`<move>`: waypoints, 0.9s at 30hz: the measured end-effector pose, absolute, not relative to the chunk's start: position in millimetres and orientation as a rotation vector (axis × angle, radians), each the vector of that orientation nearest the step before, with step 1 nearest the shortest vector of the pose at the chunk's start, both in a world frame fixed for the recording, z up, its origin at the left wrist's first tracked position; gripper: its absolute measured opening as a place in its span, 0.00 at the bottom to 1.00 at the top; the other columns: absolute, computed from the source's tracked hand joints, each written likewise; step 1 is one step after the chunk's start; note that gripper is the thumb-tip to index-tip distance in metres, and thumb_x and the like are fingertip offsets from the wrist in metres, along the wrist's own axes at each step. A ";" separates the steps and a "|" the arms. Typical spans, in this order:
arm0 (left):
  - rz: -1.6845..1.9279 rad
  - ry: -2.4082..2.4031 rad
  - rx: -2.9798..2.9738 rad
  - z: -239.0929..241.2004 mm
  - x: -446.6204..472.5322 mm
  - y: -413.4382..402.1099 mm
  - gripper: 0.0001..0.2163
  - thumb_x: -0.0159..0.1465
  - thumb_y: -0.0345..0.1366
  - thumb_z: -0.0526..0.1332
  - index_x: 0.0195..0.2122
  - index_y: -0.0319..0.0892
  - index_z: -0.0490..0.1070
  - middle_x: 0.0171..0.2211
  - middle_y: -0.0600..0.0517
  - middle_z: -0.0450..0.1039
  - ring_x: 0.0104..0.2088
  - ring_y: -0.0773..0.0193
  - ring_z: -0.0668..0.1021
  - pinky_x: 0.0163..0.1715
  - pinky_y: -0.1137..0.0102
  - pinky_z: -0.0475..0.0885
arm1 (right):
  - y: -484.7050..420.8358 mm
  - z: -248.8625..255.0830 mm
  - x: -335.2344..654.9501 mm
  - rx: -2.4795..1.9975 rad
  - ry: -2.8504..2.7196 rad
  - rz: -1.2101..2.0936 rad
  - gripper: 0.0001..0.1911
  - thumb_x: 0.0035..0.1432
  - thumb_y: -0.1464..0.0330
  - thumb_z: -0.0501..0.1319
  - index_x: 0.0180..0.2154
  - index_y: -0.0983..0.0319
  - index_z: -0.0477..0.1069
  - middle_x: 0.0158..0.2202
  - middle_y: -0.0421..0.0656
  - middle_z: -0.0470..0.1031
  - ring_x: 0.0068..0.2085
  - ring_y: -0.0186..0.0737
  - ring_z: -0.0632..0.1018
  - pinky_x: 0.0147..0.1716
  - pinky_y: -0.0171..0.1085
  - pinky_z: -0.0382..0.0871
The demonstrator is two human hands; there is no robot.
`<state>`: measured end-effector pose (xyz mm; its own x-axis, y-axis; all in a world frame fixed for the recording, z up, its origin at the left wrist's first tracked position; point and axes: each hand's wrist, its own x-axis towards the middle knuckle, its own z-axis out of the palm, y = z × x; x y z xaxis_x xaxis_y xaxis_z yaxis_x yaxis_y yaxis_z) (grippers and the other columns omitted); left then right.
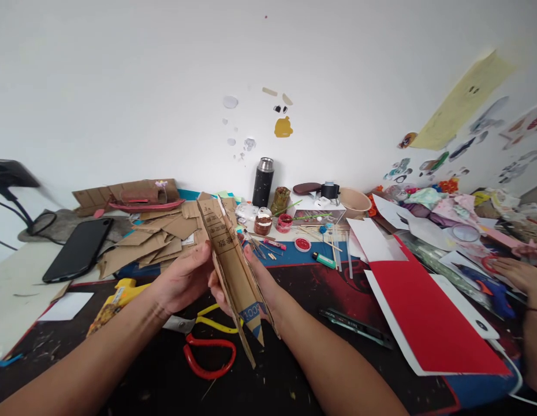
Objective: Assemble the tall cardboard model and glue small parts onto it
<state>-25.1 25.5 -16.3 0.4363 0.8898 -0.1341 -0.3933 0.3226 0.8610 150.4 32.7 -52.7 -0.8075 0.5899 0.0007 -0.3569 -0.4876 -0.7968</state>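
Between my hands is a long cardboard boat shape (230, 263), with a flat base, two raised side strips and a pointed end towards me. Printed characters and a blue patch mark its inside. My left hand (182, 280) grips its left side, fingers reaching underneath. My right hand (260, 274) holds its right side, partly hidden behind the cardboard wall. Below it on the dark mat lie scissors (210, 358) with one red and one yellow handle. A yellow glue gun (121, 297) lies left of them, partly behind my left forearm.
Cardboard scraps (142, 248) and a finished-looking red boat model (147, 203) lie at the back left, near a black phone (80, 251). A black thermos (263, 184) stands by the wall. Right are a utility knife (355, 328), red paper (428, 318) and another person's hand (517, 274).
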 end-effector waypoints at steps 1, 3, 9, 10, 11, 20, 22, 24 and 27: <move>0.954 0.706 0.862 -15.9 -26.7 26.6 0.28 0.50 0.63 0.84 0.37 0.45 0.85 0.19 0.54 0.78 0.19 0.58 0.80 0.22 0.66 0.81 | 32.2 -54.3 149.8 -0.398 -1.119 2.265 0.49 0.56 0.21 0.59 0.43 0.61 0.79 0.29 0.43 0.78 0.23 0.38 0.73 0.20 0.35 0.67; 0.999 0.760 0.873 -13.5 -30.3 30.0 0.28 0.52 0.63 0.82 0.40 0.45 0.85 0.22 0.53 0.82 0.21 0.55 0.83 0.25 0.64 0.83 | 33.2 -59.6 148.3 -0.494 -1.088 2.192 0.46 0.59 0.25 0.61 0.48 0.61 0.80 0.33 0.45 0.82 0.26 0.40 0.76 0.22 0.35 0.70; 1.245 0.998 1.028 2.8 -42.2 44.3 0.31 0.58 0.64 0.78 0.49 0.41 0.83 0.39 0.48 0.90 0.49 0.40 0.89 0.49 0.57 0.85 | 41.7 -67.5 151.1 -0.704 -1.179 1.882 0.47 0.58 0.26 0.65 0.53 0.61 0.81 0.38 0.46 0.85 0.25 0.38 0.76 0.19 0.34 0.67; 1.280 1.018 1.038 4.4 -43.3 46.3 0.35 0.54 0.65 0.80 0.50 0.41 0.82 0.41 0.47 0.90 0.49 0.40 0.88 0.49 0.56 0.84 | 41.4 -65.5 152.0 -0.718 -1.227 1.836 0.48 0.58 0.25 0.65 0.53 0.61 0.81 0.39 0.46 0.85 0.27 0.40 0.79 0.20 0.34 0.67; 1.305 1.039 1.044 5.1 -44.0 48.0 0.37 0.50 0.65 0.81 0.50 0.42 0.82 0.42 0.46 0.90 0.49 0.41 0.88 0.49 0.56 0.84 | 40.2 -63.1 152.5 -0.723 -1.299 1.811 0.48 0.58 0.26 0.66 0.55 0.60 0.81 0.40 0.47 0.85 0.29 0.41 0.81 0.23 0.34 0.69; 1.344 1.211 1.261 -9.2 -40.0 50.7 0.29 0.51 0.63 0.81 0.41 0.45 0.82 0.38 0.51 0.85 0.39 0.51 0.82 0.39 0.64 0.77 | 30.6 -66.2 141.4 -0.728 -1.448 1.659 0.35 0.60 0.42 0.78 0.56 0.58 0.80 0.53 0.48 0.87 0.55 0.56 0.87 0.59 0.53 0.80; 1.334 1.220 1.286 -10.6 -38.2 50.0 0.29 0.52 0.64 0.80 0.42 0.45 0.82 0.39 0.50 0.85 0.40 0.51 0.82 0.40 0.63 0.77 | 31.8 -68.9 141.7 -0.785 -1.487 1.618 0.34 0.62 0.42 0.76 0.56 0.58 0.80 0.53 0.48 0.87 0.53 0.56 0.87 0.57 0.53 0.81; 1.332 1.243 1.308 -9.3 -35.9 48.8 0.30 0.52 0.66 0.79 0.42 0.45 0.82 0.39 0.49 0.85 0.41 0.49 0.82 0.41 0.63 0.77 | 32.4 -69.4 142.8 -0.822 -1.525 1.578 0.32 0.64 0.42 0.74 0.55 0.59 0.80 0.52 0.49 0.87 0.52 0.56 0.87 0.55 0.52 0.81; 1.333 1.263 1.349 -3.6 -32.5 46.4 0.32 0.52 0.70 0.77 0.40 0.46 0.80 0.39 0.48 0.84 0.43 0.46 0.83 0.41 0.61 0.79 | 31.7 -67.3 144.0 -0.803 -1.573 1.547 0.29 0.67 0.44 0.72 0.55 0.59 0.80 0.52 0.49 0.87 0.54 0.55 0.86 0.57 0.52 0.80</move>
